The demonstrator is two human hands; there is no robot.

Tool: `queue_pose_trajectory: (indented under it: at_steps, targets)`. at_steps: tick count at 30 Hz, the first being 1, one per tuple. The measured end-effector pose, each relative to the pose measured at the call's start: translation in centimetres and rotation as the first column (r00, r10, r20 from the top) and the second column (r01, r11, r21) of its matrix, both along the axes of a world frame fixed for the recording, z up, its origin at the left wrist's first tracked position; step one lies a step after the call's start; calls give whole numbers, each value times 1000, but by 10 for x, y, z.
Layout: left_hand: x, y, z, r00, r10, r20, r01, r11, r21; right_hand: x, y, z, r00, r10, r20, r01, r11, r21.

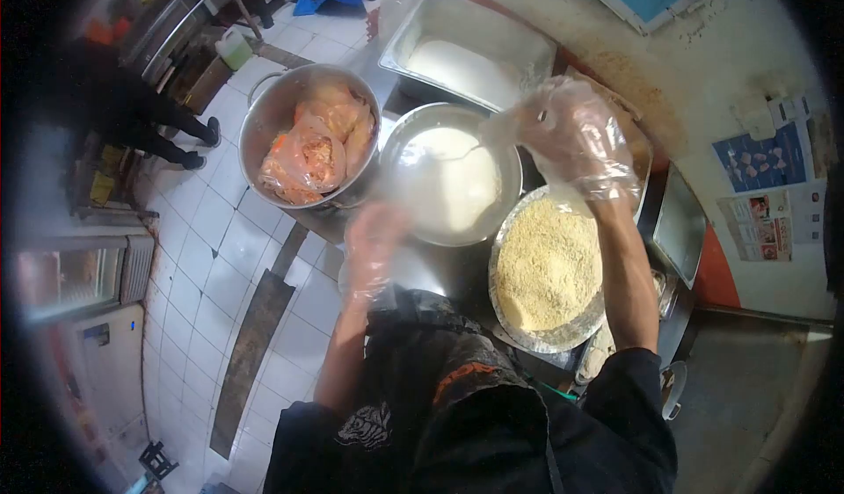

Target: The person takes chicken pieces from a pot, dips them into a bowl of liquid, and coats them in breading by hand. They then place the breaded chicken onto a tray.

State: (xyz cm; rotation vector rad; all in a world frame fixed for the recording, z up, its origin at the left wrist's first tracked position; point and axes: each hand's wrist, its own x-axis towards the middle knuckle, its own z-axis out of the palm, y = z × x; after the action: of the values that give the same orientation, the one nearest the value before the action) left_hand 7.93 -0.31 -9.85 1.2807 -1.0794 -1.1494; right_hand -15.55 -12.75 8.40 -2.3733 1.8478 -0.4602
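Observation:
Both my hands wear loose clear plastic gloves. My left hand (pixel 374 243), smeared by motion, is at the near left edge of a round metal bowl (pixel 512 173) of white liquid (pixel 444 177). My right hand (pixel 576 134) is over the far right side of that bowl, above a wide bowl of yellowish breading (pixel 549 270). The glove and blur hide how its fingers are set, and whether it holds anything does not show. Left of the white liquid stands a large metal pot (pixel 249 147) with raw seasoned chicken (pixel 325 147) and a plastic bag in it.
A rectangular steel pan (pixel 396 50) with white contents stands at the back. Another steel pan (pixel 681 226) leans near the right wall. On the tiled floor (pixel 198 230) at left, a person in dark clothes (pixel 145 112) stands near a metal rack. A green-tinted jug (pixel 234 48) is beyond.

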Motion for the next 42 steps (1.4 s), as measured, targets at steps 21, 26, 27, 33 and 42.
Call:
queue_pose_trajectory:
  at_steps: [21,26,27,33,42]
  targets:
    - [-200,-18,-55,332,-391,858,888,436,-145,11,41,-111,945,-82,316,-28,944,328]
    - [-267,-80,-72,166,-505,847,962,272,-26,8,62,-114,876,-58,478,-40,981,192]
    - [-273,-84,-71,60,-503,862,989,149,19,7,66,-116,861,-54,506,-26,988,150]
    - [-282,-24,-53,68,-681,729,990,-44,-133,-4,83,-117,758,-5,652,123,983,-136]
    - [-242,59,-89,199,-192,961,965,-135,-227,-10,42,-152,893,145,426,-153,988,-16]
